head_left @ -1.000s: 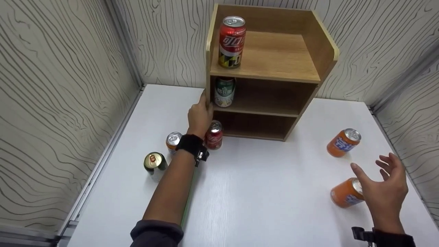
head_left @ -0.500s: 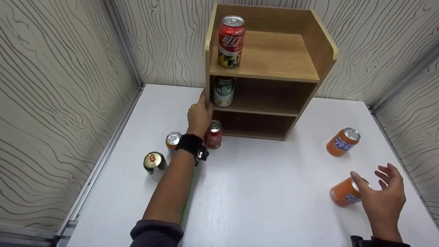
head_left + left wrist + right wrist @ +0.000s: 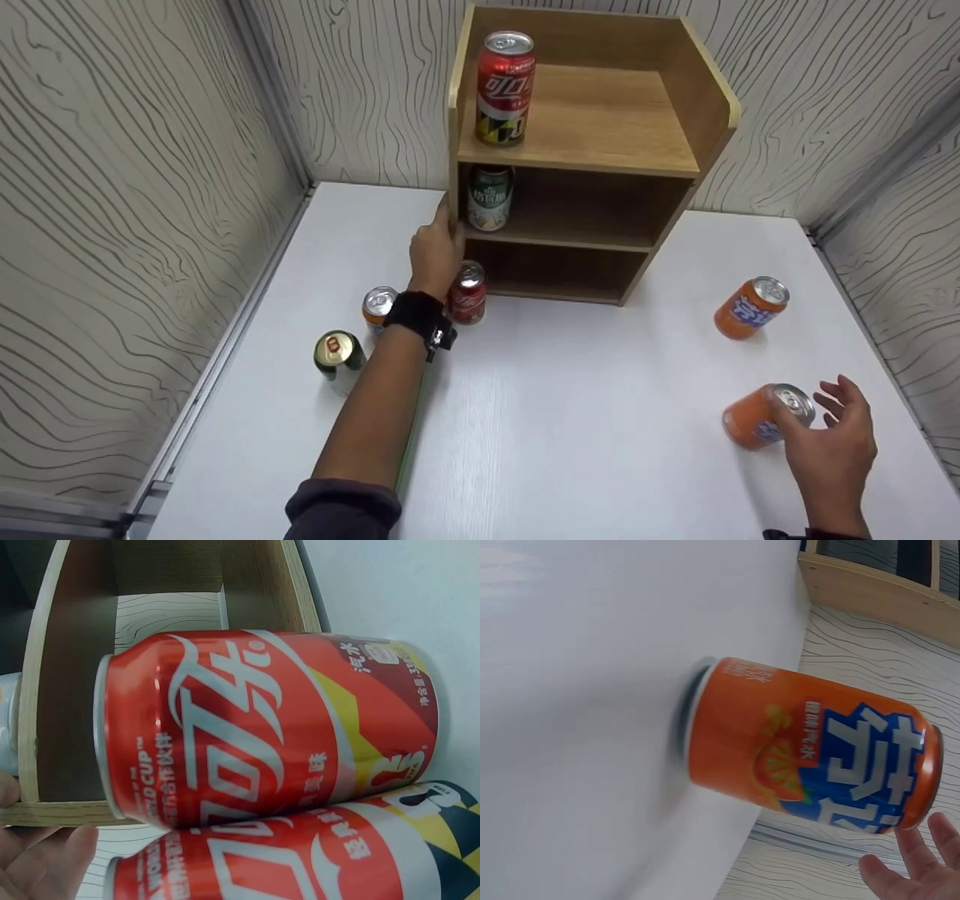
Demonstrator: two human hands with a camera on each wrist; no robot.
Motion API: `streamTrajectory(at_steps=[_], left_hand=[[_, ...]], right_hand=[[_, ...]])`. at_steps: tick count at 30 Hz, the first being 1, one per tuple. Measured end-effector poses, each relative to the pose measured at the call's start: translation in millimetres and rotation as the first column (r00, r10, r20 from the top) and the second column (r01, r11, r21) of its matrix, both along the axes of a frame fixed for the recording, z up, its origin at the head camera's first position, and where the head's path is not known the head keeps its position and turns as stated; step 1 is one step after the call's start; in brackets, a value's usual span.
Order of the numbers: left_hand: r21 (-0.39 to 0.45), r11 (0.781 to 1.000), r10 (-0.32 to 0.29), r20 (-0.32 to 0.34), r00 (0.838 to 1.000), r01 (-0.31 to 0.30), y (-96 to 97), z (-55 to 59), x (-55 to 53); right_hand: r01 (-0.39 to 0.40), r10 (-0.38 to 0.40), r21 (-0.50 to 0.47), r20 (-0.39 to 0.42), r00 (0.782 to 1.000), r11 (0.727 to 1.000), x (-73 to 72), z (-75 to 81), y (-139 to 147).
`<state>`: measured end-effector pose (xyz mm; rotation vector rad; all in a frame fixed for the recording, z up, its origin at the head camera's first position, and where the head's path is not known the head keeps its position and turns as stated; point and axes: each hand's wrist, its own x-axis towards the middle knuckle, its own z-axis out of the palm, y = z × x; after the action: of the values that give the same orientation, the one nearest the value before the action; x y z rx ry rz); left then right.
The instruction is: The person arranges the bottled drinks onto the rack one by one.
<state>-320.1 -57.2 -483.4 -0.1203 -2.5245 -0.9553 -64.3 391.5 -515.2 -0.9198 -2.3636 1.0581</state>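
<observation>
My left hand (image 3: 437,255) grips the left side panel of a small wooden shelf (image 3: 585,112), fingers outside and thumb (image 3: 6,790) at the panel's edge. Just under it a red cola can (image 3: 467,294) stands before the bottom compartment. The left wrist view shows a second red cola can (image 3: 300,859) beside it, hidden by the arm in the head view. My right hand (image 3: 831,454) is at the nearer orange soda can (image 3: 750,421), fingers loosely spread; its thumb overlaps the can's top side in the head view. In the right wrist view the fingertips are just past the can's top end.
On the shelf's top stands a red cola can (image 3: 505,90); a green-and-white can (image 3: 490,199) is on the middle level. Left of my left arm stand an orange can (image 3: 377,307) and a dark green can (image 3: 339,358). Another orange soda can (image 3: 751,309) stands farther back right.
My right hand has moved toward me and slightly left, bringing its thumb over the nearer orange soda can. The left hand has stayed on the shelf panel.
</observation>
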Motion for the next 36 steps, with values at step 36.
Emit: streamTrajectory(at_steps=[36], left_hand=[[-0.021,1.000,-0.001,-0.059,0.998,-0.001,-0.4,-2.8,-0.4]], right_hand=[[-0.037,0.069,-0.128,0.262,0.962,0.991,4.3,-44.4,16]])
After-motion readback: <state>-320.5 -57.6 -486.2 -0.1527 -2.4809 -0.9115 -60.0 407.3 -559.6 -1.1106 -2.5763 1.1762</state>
